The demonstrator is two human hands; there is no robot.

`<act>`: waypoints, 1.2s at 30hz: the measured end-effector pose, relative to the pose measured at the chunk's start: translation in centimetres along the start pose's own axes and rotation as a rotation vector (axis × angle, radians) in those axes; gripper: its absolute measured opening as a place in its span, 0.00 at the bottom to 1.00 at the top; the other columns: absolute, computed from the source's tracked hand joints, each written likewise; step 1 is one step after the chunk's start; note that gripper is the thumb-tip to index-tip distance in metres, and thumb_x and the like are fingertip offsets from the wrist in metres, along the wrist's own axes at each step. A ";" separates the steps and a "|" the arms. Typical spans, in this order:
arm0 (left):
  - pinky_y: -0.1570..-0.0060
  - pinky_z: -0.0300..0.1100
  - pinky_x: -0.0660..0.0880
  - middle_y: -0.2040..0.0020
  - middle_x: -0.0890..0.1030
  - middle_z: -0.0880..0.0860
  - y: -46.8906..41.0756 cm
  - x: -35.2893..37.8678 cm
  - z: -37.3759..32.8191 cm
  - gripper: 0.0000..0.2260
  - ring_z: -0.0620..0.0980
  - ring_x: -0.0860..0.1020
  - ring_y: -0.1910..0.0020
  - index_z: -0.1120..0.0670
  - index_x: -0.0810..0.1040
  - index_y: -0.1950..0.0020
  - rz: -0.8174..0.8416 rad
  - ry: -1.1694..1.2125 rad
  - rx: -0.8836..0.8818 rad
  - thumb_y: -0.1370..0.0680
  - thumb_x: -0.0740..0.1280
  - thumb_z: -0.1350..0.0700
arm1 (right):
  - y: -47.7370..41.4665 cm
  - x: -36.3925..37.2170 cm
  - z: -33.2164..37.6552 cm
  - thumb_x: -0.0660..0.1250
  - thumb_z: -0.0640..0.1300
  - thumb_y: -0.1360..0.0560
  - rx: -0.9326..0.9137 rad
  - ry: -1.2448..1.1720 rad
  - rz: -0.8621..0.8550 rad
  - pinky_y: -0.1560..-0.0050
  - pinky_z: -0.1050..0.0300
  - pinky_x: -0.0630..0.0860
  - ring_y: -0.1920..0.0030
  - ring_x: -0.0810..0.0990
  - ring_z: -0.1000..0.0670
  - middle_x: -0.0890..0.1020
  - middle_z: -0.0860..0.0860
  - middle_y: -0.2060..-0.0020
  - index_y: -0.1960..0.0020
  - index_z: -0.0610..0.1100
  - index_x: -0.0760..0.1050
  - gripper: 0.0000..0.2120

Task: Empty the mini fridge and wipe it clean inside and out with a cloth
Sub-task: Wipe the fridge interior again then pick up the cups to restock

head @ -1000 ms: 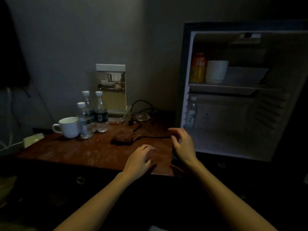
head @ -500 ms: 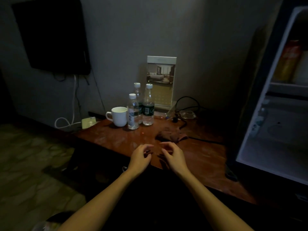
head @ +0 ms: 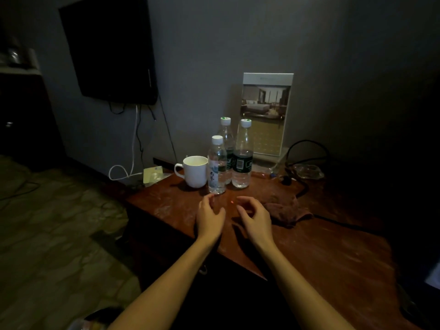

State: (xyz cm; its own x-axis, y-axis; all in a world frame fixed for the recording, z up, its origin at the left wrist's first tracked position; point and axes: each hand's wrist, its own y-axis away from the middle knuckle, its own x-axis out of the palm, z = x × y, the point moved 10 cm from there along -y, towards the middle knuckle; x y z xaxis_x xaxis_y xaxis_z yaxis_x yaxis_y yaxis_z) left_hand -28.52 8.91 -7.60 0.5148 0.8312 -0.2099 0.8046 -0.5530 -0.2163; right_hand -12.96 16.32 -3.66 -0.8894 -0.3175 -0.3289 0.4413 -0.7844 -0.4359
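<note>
Only two empty, loosely curled hands [head: 210, 216] [head: 256, 220] before three bottles [head: 217, 165] [head: 227, 148] [head: 242, 158], one mug [head: 194, 171], one cloth [head: 285, 210].

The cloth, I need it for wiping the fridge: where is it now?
In the head view the cloth lies crumpled on the wooden table, just right of the right hand and nearer the camera than the water bottles.

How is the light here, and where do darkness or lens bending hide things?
Head view: dim overall, brightest on the white ceramic mug and three clear plastic water bottles. Head view: the reddish-brown wooden table fades to black at the right; the crumpled brown cloth shows little detail. Head view: the wide lens makes the black wall screen lean.
</note>
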 end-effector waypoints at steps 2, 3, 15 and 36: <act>0.37 0.53 0.73 0.35 0.71 0.57 -1.6 0.1 0.4 0.23 0.55 0.73 0.37 0.56 0.69 0.32 -0.035 0.082 -0.018 0.26 0.70 0.62 | -1.0 0.0 -0.7 0.68 0.42 0.23 0.021 -0.013 -0.036 0.43 0.48 0.77 0.47 0.79 0.53 0.81 0.53 0.48 0.46 0.48 0.78 0.07; 0.37 0.52 0.73 0.34 0.70 0.57 -2.2 0.2 0.3 0.25 0.54 0.73 0.36 0.56 0.68 0.31 -0.038 0.126 -0.018 0.26 0.71 0.63 | -1.3 0.1 -1.1 0.68 0.42 0.23 0.029 -0.026 -0.045 0.44 0.47 0.78 0.47 0.79 0.53 0.81 0.53 0.48 0.45 0.47 0.78 0.08; 0.29 0.52 0.63 0.24 0.61 0.58 -6.9 3.2 -0.7 0.44 0.57 0.62 0.26 0.56 0.50 0.21 -0.002 0.049 -0.010 0.28 0.75 0.54 | -2.2 0.3 -1.2 0.69 0.45 0.25 -0.027 0.000 -0.050 0.50 0.44 0.80 0.50 0.80 0.54 0.81 0.53 0.50 0.43 0.49 0.78 0.11; 0.44 0.48 0.75 0.39 0.77 0.55 -5.5 2.2 -2.0 0.28 0.56 0.77 0.39 0.54 0.67 0.36 -0.080 0.122 0.036 0.30 0.76 0.49 | -2.5 -0.1 -3.1 0.69 0.51 0.24 0.176 -0.294 -0.078 0.37 0.41 0.74 0.35 0.74 0.51 0.75 0.53 0.35 0.31 0.52 0.71 0.23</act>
State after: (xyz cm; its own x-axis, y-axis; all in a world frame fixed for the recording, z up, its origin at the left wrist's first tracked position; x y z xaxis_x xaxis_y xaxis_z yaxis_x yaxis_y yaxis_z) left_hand -31.23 13.90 -4.95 0.4830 0.8725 -0.0736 0.8348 -0.4843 -0.2620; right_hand -13.63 19.94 -5.18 -0.9274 -0.3726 -0.0341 0.3659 -0.8840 -0.2912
